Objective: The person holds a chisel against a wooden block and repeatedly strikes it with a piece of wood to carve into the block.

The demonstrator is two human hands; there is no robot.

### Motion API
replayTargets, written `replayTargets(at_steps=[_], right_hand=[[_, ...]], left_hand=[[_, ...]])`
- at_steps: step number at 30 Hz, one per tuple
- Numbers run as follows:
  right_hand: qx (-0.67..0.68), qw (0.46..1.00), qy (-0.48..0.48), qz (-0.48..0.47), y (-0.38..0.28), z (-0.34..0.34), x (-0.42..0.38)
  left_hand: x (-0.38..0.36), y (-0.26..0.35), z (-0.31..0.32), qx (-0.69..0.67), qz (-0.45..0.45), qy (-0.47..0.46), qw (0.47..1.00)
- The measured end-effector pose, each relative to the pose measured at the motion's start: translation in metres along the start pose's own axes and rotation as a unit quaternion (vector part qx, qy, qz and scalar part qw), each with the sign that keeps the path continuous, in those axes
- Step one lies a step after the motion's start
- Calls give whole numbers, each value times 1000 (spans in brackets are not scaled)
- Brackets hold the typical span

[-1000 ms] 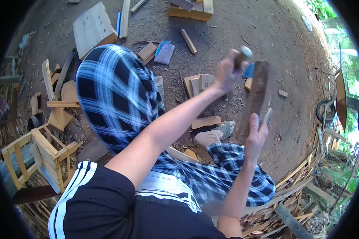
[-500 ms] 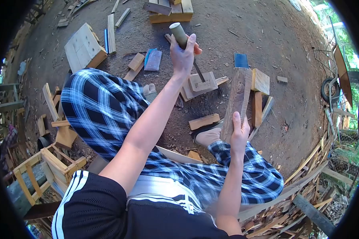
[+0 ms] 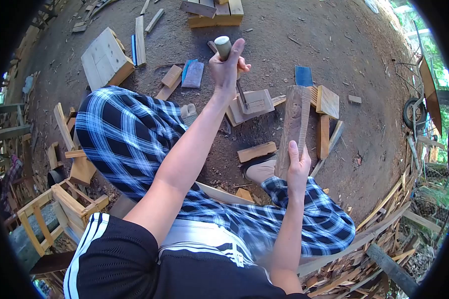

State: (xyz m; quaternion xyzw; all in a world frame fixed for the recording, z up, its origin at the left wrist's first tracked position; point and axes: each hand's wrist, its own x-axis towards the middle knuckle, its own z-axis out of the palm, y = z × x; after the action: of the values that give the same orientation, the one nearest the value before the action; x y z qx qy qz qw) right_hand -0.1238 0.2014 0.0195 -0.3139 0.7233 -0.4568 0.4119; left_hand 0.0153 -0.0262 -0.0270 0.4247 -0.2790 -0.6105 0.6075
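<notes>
Ground: bare dirt yard [image 3: 334, 40] strewn with pale wood offcuts.
Left hand [image 3: 228, 67]: fist wrapped round a round-handled tool with a dark metal blade [image 3: 223, 47], raised above a flat pale wooden block [image 3: 252, 104].
Right hand [image 3: 297, 167]: fingers clasped on the lower end of a long, rough brown-grey wooden billet [image 3: 293, 127], standing nearly upright beside the knee in blue-and-white checked trousers [image 3: 129, 134].

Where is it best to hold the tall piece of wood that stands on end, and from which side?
Probably its lower end, from the near side, as the right hand grips it now. The piece of wood stands nearly upright and narrow; a low grip steadies it and stays clear of the tool in the left hand.
</notes>
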Motion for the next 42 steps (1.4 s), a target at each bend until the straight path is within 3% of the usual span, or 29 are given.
replayTargets(at_steps=[4, 6, 10, 19, 26, 28, 31, 33, 34, 36, 37, 39, 40, 42], right_hand=[[-3, 1000, 5, -2, 1, 1, 0], [-1, 1000, 2, 2, 2, 0, 0], [-20, 1000, 3, 1, 2, 0, 1], [-26, 1000, -7, 2, 9, 1, 2], [-32, 999, -5, -9, 9, 2, 2], [-42, 999, -6, -7, 0, 5, 0], [-19, 999, -2, -32, -35, 11, -11], [-1, 988, 81, -130, -69, 18, -25], [-2, 988, 81, -128, -79, 17, -31], [-2, 961, 61, -269, -95, 14, -38], [-2, 960, 63, -272, -99, 14, -35], [-317, 889, -26, -329, -105, 13, -26], [-287, 909, -62, -295, -95, 15, -19], [-283, 911, -45, -296, -105, 14, -20]], left_hand=[[-6, 4, -2, 42, -1, -40, 998], [-12, 1, 1, -8, 20, 7, 1000], [-24, -3, 7, 35, 79, 74, 994], [-48, -6, 1, -9, 132, 153, 979], [-65, -13, 8, 73, 150, 150, 975], [-73, -15, 14, 103, 176, 98, 974], [-92, -20, 14, 199, 163, 34, 966], [-103, -24, 16, 202, 161, 14, 966], [-108, -26, 16, 204, 158, -11, 966], [-111, -28, 16, 219, 174, -21, 960], [-110, -27, 18, 234, 195, -28, 952], [-115, -20, 24, 51, 204, -32, 977], [-114, -23, 20, 87, 188, -42, 977], [-103, -48, 13, 119, 180, -50, 975]])
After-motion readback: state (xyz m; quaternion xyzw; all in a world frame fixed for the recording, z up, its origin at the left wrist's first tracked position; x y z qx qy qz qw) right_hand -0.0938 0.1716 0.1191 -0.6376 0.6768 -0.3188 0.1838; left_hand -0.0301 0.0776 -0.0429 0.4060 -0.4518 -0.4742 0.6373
